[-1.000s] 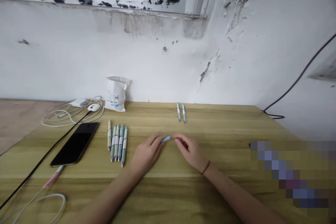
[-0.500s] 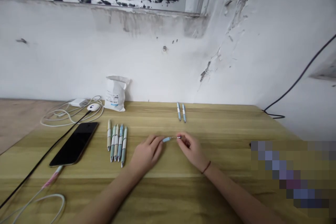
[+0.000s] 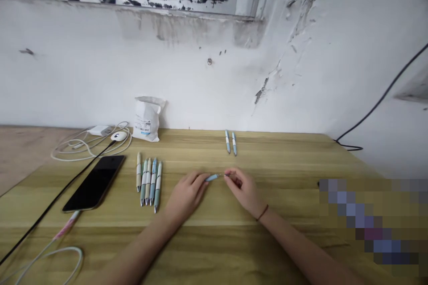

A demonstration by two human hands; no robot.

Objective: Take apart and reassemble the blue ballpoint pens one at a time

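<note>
My left hand (image 3: 187,192) is closed around a light blue pen (image 3: 211,178), whose front end points right with a thin refill tip showing. Facing it, my right hand (image 3: 243,189) pinches a small silver pen tip (image 3: 227,175) between thumb and fingertips. Only a narrow gap separates the tip from the pen. The rear of the pen is hidden under my left fingers. Left of my left hand lies a row of several pens (image 3: 148,182) in beige, green and blue. Two light blue pens (image 3: 231,142) lie side by side beyond my hands.
A black phone (image 3: 94,183) with a cable attached lies at the left. Behind it are a white charger (image 3: 100,130) and coiled white cable. A white packet (image 3: 147,120) stands against the wall. A pixelated patch covers the table's right side.
The blue pen in my left hand has shifted very slightly left. My right hand and the silver tip have hardly moved.
</note>
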